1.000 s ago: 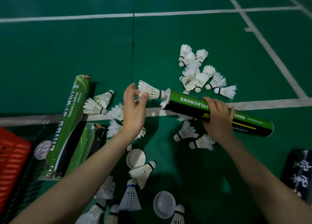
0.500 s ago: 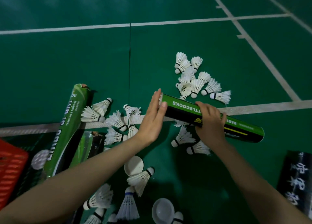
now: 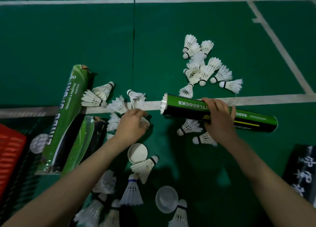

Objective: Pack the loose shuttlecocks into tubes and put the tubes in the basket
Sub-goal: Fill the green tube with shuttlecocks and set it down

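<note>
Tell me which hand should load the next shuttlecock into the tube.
Left. The left hand is down among the loose shuttlecocks, close to the open end of the tube, while the right hand grips that tube and is needed to steady it.

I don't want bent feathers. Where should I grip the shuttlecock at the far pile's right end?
On that shuttlecock, pinch the cork from above: it lies on its side, cork pointing left and exposed, the feather skirt fanning right.

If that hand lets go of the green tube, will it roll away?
Likely yes: the green tube is round, held sideways over a flat floor. It probably feels light and stiff, since the right hand alone holds it level. Shuttlecocks nearby might stop it.
</note>
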Motion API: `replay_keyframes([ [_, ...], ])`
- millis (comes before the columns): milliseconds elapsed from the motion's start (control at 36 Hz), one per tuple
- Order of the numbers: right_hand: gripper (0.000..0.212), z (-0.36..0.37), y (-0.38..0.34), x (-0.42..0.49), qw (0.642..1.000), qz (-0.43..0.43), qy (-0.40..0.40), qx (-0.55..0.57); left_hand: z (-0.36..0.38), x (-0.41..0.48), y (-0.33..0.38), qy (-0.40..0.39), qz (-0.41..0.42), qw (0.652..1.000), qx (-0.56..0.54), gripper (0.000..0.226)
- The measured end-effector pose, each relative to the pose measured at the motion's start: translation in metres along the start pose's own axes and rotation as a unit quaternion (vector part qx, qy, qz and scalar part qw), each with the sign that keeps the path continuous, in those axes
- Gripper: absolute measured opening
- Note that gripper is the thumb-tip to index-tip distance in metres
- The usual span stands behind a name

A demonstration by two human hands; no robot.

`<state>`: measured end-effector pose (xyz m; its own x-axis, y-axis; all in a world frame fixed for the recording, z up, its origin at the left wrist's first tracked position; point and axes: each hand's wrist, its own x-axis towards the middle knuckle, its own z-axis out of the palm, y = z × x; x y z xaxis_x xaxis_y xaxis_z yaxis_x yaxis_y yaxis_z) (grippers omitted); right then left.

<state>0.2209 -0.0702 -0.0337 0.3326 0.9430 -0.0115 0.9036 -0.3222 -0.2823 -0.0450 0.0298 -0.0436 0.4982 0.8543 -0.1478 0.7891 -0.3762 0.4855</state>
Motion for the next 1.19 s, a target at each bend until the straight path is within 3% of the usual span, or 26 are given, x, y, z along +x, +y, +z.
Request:
replay_keyframes([
  [111, 0.084, -0.002, 0.002, 0.000, 1.000, 0.005, 0.001, 0.016, 0.016, -0.007, -0.002, -0.031, 0.057, 0.995, 0.078, 0.047],
  [278, 0.081, -0.003, 0.003, -0.002, 1.000, -0.014, 0.002, 0.020, 0.017, -0.003, -0.003, 0.020, 0.061, 0.994, 0.089, 0.046],
  [389, 0.080, -0.006, 0.006, -0.005, 0.999, -0.030, 0.007, 0.017, 0.008, 0.003, -0.002, 0.085, 0.035, 0.996, -0.011, 0.044],
  [472, 0.080, -0.009, 0.005, -0.006, 0.999, -0.028, 0.012, 0.021, 0.001, 0.002, 0.007, 0.158, 0.028, 0.979, -0.129, 0.040],
  [583, 0.080, -0.013, 0.005, -0.005, 0.999, -0.028, 0.016, 0.015, -0.012, 0.002, 0.023, 0.202, -0.058, 0.933, -0.293, 0.033],
  [722, 0.082, -0.014, 0.006, -0.005, 0.999, -0.034, 0.016, 0.003, -0.026, 0.016, 0.031, 0.178, -0.161, 0.794, -0.559, 0.041],
  [833, 0.082, -0.013, 0.006, -0.005, 0.999, -0.036, 0.023, 0.003, -0.023, 0.014, 0.041, 0.126, -0.123, 0.807, -0.563, 0.046],
  [1056, 0.081, -0.019, 0.008, -0.006, 0.999, -0.030, 0.027, 0.002, -0.021, 0.021, 0.044, 0.120, -0.119, 0.786, -0.595, 0.041],
  [1194, 0.081, -0.018, 0.008, -0.006, 0.999, -0.029, 0.028, 0.007, -0.020, 0.021, 0.041, 0.089, -0.102, 0.807, -0.575, 0.041],
])
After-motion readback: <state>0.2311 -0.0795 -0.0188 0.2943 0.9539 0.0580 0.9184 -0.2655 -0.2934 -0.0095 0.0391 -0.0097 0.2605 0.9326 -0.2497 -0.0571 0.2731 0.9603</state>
